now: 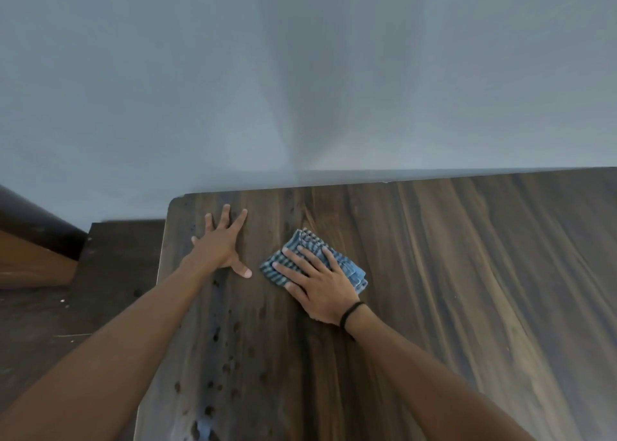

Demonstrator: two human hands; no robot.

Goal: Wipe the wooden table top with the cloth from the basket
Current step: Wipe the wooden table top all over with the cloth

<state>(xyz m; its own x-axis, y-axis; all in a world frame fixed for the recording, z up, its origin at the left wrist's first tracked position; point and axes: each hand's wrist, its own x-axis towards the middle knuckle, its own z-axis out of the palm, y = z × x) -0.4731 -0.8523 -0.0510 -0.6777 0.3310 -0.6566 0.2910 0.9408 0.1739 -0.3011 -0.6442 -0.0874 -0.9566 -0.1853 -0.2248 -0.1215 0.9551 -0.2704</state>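
Observation:
A dark wooden table top [450,273] fills the lower right of the head view, its far edge against a pale wall. A folded blue-and-white striped cloth [309,240] lies on the wood near the far left corner. My right hand [317,283] presses flat on the cloth with straight, spread fingers; a black band circles that wrist. To its left, my left hand [222,243] rests flat on the bare wood with fingers spread, close to the table's left edge. The basket is out of view.
Dark spots and knots [230,367] run down the left strip of the table. Beyond the left edge, lower down, lies a dark floor or step [110,273] and a brown wooden piece [30,260]. The grey-blue wall [300,73] stands right behind the table.

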